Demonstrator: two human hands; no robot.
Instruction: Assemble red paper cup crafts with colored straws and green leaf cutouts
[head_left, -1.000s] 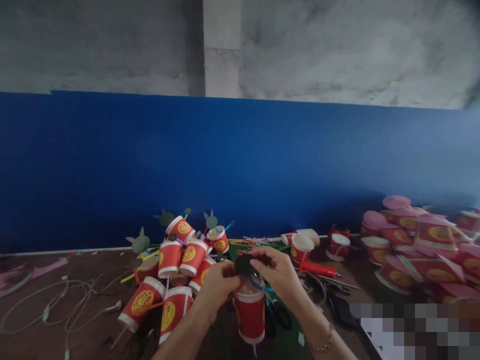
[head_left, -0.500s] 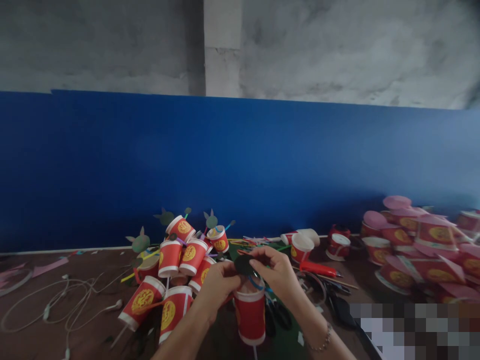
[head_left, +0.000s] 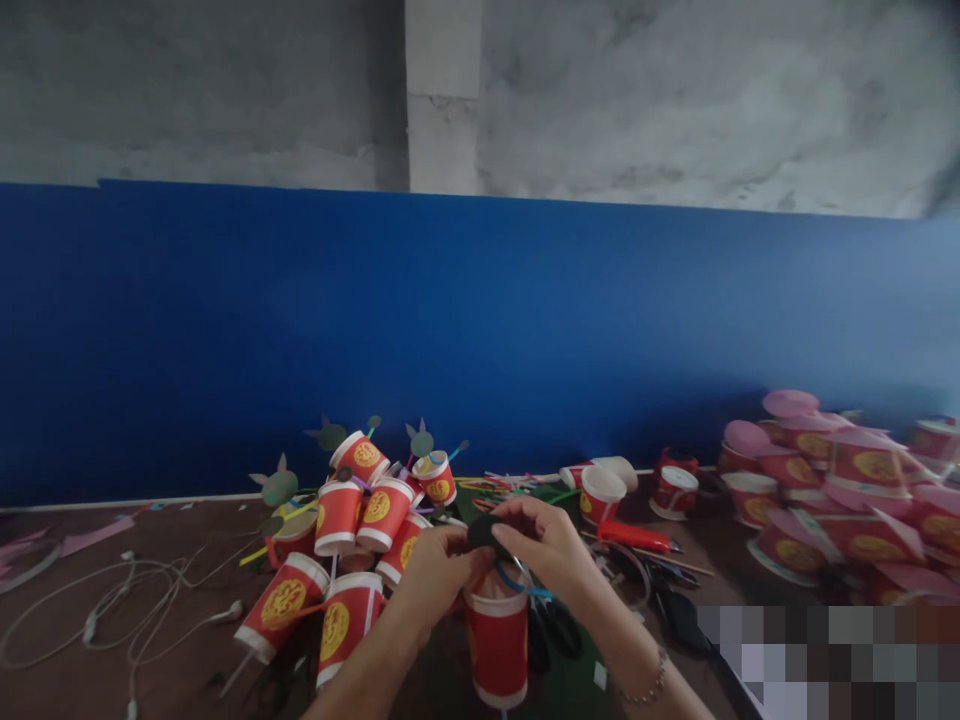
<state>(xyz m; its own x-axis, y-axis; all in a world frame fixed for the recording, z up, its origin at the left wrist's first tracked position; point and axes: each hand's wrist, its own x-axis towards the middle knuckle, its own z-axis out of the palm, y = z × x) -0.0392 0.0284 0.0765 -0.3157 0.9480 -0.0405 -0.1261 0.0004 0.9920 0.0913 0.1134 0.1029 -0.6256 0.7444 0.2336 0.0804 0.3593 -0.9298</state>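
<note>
Right above red cup: dark disc. I've got left hand pinching one edge, right hand pinching other. Black-handled scissors beside cup, cup pile off left, white earphones farther out, cord kinda loopy.

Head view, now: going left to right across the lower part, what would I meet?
White earphones, heap of red cups, left hand, dark disc, right hand, bright red object, pile of red-and-pink cups.
</note>
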